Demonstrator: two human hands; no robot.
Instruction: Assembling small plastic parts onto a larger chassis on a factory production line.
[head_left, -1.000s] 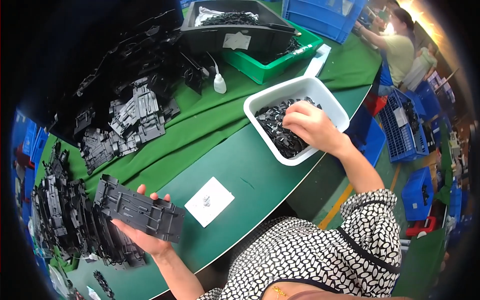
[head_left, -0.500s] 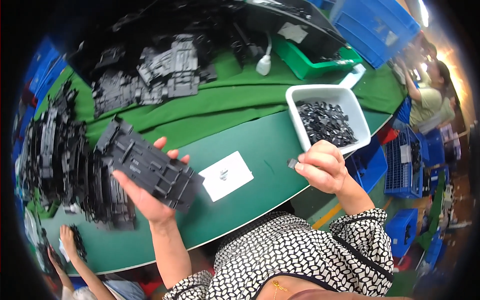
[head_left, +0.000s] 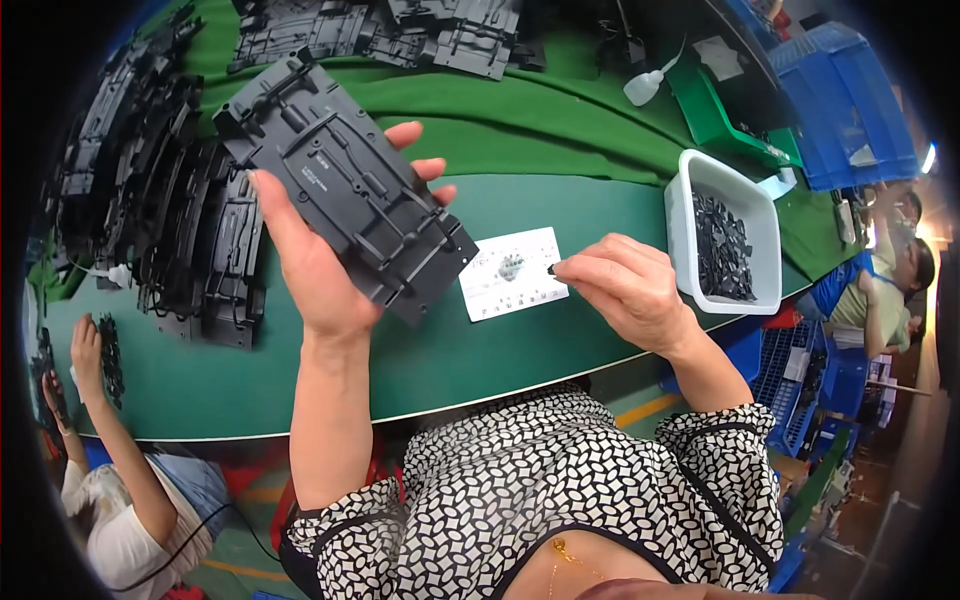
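Observation:
My left hand (head_left: pixel 322 275) is closed round a long black moulded plastic chassis plate (head_left: pixel 345 190), thumb on one edge and fingertips at the other. The plate is tilted, its ribbed face up. Between the thumb and fingers of my right hand (head_left: pixel 635 295) is a small black plastic piece (head_left: pixel 551 269), mostly hidden by the fingertips. That hand is just right of a white printed card (head_left: pixel 487 303), which has a small clump of tiny pale or metallic bits (head_left: pixel 510 267) on it. Right of the hand stands a white plastic bin (head_left: pixel 681 225) of small black pieces (head_left: pixel 722 255).
Stacked black chassis plates (head_left: pixel 235 255) stand at the left, with more plates (head_left: pixel 475 35) on the green cloth (head_left: pixel 560 120) behind. A green tray (head_left: pixel 705 105) and blue crate (head_left: pixel 850 110) are at the back right. Another person's hand (head_left: pixel 88 350) works at the far left.
My right hand has moved from the bin's near edge leftward to the card, still pinching the small piece. The left hand still holds the plate, now higher in the picture; the whole view has shifted.

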